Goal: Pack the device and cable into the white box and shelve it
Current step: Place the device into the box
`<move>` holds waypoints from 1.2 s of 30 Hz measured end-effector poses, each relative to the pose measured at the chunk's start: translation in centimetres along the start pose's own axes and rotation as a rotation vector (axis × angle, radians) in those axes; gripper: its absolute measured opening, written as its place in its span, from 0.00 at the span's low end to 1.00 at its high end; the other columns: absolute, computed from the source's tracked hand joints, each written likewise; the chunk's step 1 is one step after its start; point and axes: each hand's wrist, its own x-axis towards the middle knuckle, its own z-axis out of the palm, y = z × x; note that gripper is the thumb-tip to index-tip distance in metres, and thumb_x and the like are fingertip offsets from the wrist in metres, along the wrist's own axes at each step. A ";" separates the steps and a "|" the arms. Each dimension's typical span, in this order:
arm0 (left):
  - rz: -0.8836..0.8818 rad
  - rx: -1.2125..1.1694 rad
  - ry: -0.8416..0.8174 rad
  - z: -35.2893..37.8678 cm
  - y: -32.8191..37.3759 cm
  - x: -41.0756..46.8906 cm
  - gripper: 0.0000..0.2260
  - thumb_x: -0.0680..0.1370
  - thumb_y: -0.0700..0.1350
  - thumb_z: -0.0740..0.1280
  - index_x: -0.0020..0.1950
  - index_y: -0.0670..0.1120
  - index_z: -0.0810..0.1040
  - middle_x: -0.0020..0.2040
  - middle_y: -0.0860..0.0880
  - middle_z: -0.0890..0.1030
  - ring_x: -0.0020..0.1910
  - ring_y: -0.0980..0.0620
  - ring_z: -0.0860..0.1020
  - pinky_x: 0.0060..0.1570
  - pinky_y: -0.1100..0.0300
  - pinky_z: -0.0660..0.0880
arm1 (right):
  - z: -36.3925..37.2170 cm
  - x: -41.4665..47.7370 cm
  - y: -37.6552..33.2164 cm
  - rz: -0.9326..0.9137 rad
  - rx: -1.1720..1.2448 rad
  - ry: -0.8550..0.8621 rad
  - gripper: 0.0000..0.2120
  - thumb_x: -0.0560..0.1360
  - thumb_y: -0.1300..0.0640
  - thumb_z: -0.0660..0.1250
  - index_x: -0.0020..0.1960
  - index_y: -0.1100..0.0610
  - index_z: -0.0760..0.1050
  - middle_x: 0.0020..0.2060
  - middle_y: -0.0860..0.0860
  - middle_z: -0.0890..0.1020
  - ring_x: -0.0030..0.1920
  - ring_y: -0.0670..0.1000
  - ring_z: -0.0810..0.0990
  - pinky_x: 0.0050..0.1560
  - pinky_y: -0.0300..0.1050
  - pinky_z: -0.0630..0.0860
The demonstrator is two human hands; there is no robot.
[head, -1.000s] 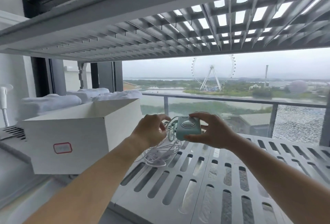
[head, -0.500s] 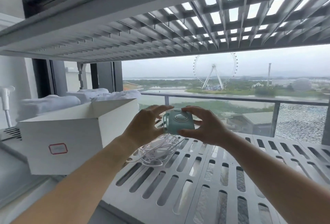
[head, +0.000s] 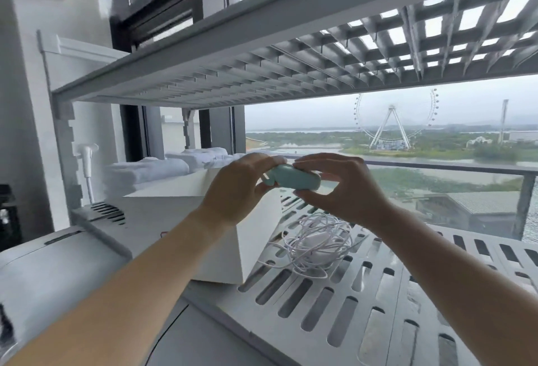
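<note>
I judged neither of the 2 items packed: my left hand point(head: 241, 188) and right hand point(head: 340, 190) pinched the teal device point(head: 294, 180) above the white box point(head: 174, 205), the cable point(head: 317, 244) lay coiled on the slatted shelf point(head: 378, 292) beside it, and the box's inside was hidden.

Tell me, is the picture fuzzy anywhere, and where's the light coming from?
Head view: daylight comes through the window behind and through gaps in the upper shelf; the left edge and corners look smeared and stretched; the device and cable look fairly sharp.
</note>
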 end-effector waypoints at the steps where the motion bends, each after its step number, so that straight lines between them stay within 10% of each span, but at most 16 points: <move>1: -0.007 -0.003 -0.005 -0.2 -0.5 -0.1 0.19 0.71 0.44 0.73 0.61 0.49 0.77 0.56 0.47 0.82 0.52 0.48 0.80 0.49 0.61 0.74 | 0.7 0.3 -0.4 -0.040 -0.042 0.020 0.17 0.64 0.58 0.76 0.53 0.55 0.81 0.48 0.48 0.84 0.48 0.43 0.80 0.51 0.34 0.77; 8: -0.231 -0.234 -0.126 -3.6 -6.9 -0.8 0.23 0.68 0.65 0.66 0.59 0.57 0.77 0.53 0.56 0.81 0.49 0.59 0.79 0.49 0.61 0.76 | 4.2 2.5 -1.8 0.033 -0.101 0.086 0.15 0.65 0.60 0.74 0.52 0.56 0.81 0.46 0.49 0.85 0.44 0.45 0.82 0.49 0.42 0.79; 17: -0.252 -0.083 -0.353 -5.5 -16.2 -3.2 0.13 0.75 0.58 0.63 0.52 0.53 0.80 0.50 0.55 0.83 0.48 0.56 0.80 0.50 0.56 0.75 | 9.7 6.9 -4.2 0.118 -0.216 0.001 0.11 0.66 0.59 0.73 0.48 0.54 0.82 0.41 0.50 0.86 0.41 0.52 0.82 0.43 0.52 0.80; 24: -0.159 -0.128 -0.519 -5.9 -17.0 -6.5 0.34 0.68 0.75 0.48 0.34 0.47 0.76 0.32 0.48 0.79 0.31 0.54 0.77 0.34 0.57 0.74 | 13.6 9.0 -6.3 0.195 -0.334 -0.076 0.10 0.65 0.57 0.73 0.46 0.54 0.82 0.40 0.51 0.86 0.40 0.51 0.82 0.44 0.44 0.77; 36: 0.100 -0.130 -0.460 -9.2 -15.9 -10.5 0.19 0.76 0.64 0.54 0.35 0.52 0.72 0.26 0.58 0.68 0.28 0.60 0.67 0.36 0.57 0.72 | 15.8 7.7 -11.6 0.363 -0.395 -0.202 0.10 0.65 0.56 0.73 0.46 0.54 0.82 0.38 0.51 0.85 0.39 0.52 0.81 0.45 0.48 0.77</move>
